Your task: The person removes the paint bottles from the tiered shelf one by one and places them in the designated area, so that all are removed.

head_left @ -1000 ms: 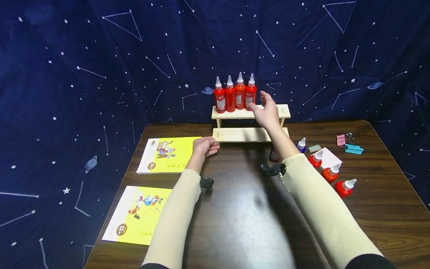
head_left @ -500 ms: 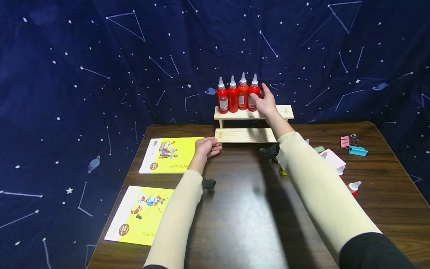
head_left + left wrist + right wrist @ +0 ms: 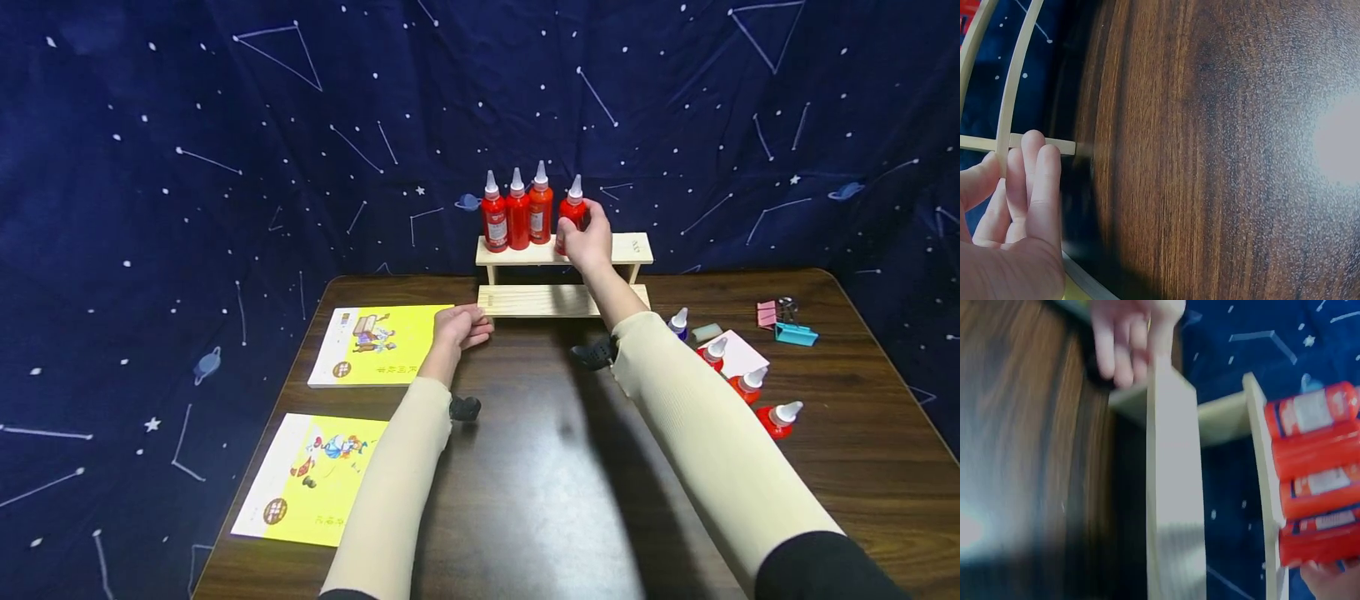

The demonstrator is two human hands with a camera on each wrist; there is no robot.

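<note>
A small two-tier wooden rack [image 3: 525,300] stands at the back of the table. On its upper board are three red to orange-red squeeze bottles [image 3: 495,221] with white pointed nozzles, side by side. Right of them, across a small gap, my right hand [image 3: 591,243] grips another red squeeze bottle [image 3: 572,208] between thumb and fingers. The bottle's lower part is partly covered by the hand. At the left end of the lower board [image 3: 1015,81], my left hand [image 3: 1022,219] pinches the wood with its thumb on one side and fingers on the other.
Two yellow picture books [image 3: 397,346] lie on the left. At right, several bottles with white nozzles [image 3: 776,418], partly behind the right sleeve, surround a pale pink pad [image 3: 738,354]. Beyond lie a small pale green block [image 3: 706,332], a turquoise binder clip [image 3: 797,334] and a pink clip [image 3: 766,314].
My right hand has come in from the right and taken hold of the rightmost bottle, which has shifted slightly right and toward me, leaving a gap. My left hand stays at the rack's end.
</note>
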